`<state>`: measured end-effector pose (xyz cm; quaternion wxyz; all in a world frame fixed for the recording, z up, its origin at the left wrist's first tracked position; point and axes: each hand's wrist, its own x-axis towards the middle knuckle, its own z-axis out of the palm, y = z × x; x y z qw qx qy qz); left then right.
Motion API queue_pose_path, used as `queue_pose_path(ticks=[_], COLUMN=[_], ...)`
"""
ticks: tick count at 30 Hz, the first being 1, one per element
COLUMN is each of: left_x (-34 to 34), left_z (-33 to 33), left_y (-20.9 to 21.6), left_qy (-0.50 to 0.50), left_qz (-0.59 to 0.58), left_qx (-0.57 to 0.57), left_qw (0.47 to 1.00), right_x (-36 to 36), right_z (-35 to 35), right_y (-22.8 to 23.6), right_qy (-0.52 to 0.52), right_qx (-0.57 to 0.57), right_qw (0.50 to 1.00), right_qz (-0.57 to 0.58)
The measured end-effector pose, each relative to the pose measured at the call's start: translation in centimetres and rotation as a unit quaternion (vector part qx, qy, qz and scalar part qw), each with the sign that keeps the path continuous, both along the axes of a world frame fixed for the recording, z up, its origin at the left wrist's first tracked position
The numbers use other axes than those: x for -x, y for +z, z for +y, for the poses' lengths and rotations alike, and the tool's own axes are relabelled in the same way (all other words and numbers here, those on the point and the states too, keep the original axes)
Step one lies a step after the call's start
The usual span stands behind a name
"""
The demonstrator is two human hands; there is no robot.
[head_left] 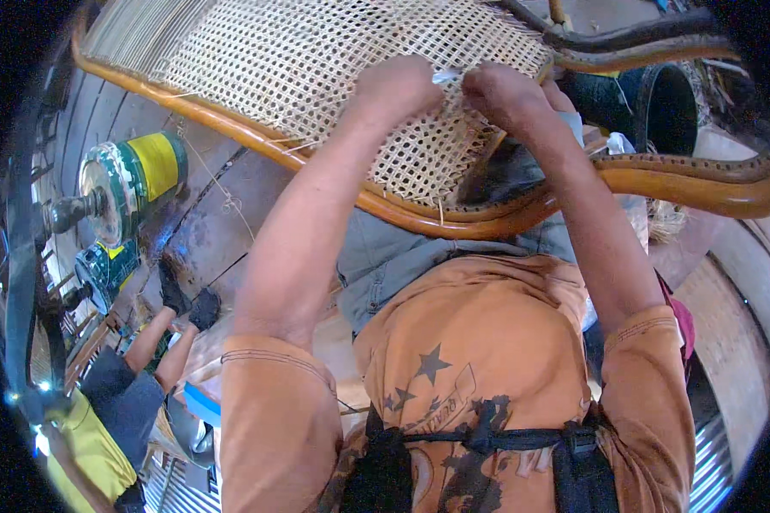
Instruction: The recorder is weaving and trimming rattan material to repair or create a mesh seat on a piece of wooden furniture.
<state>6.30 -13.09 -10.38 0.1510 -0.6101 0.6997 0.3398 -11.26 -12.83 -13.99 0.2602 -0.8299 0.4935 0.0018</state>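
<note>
A wooden frame (pixel 257 128) with woven cane webbing (pixel 265 64) lies slantwise across my lap. Over the webbing, near its right end, my left hand (pixel 398 88) is closed, knuckles up. My right hand (pixel 506 96) is closed too, a short way to the right. Between the two hands shows a small pale, shiny bit (pixel 445 76); its kind cannot be made out. The fingertips of both hands are hidden. Along the near rail the weave ends in loose cane ends, and at the upper left the strands run only one way.
Curved wooden rails (pixel 684 179) extend to the right. A dark, open-ended drum (pixel 667 107) stands at the upper right. Green and yellow cylinders (pixel 137 184) lie on the left floor. Another person in a yellow shirt (pixel 94 445) is at the lower left.
</note>
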Motion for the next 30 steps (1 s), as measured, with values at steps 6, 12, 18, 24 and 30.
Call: queue_pose_path(ticks=[6, 12, 18, 24, 30], left_x=[-5.3, -5.0, -1.6, 1.1, 3.4], left_z=[-0.4, -0.5, -0.2, -1.6, -1.8], left_y=[-2.5, 3.8, 1.5, 3.6, 4.3], left_qy=[-0.060, -0.004, -0.073, -0.194, -0.247], left_qz=[-0.004, 0.183, -0.021, -0.100, -0.114], left_qx=[0.011, -0.009, 0.049, 0.044, 0.030], left_qw=[0.998, 0.983, 0.996, 0.975, 0.962], right_x=[-0.1, -3.1, -1.5, -1.6, -0.9], right_z=[0.0, 0.5, 1.9, 1.7, 1.2], right_y=[0.3, 1.8, 1.1, 1.5, 0.9], right_qy=[0.007, -0.052, -0.121, -0.172, -0.155], right_qx=[0.024, -0.184, -0.081, -0.148, -0.194], right_qw=[0.998, 0.922, 0.989, 0.974, 0.968], right_qz=[0.065, -0.336, -0.017, -0.016, -0.033])
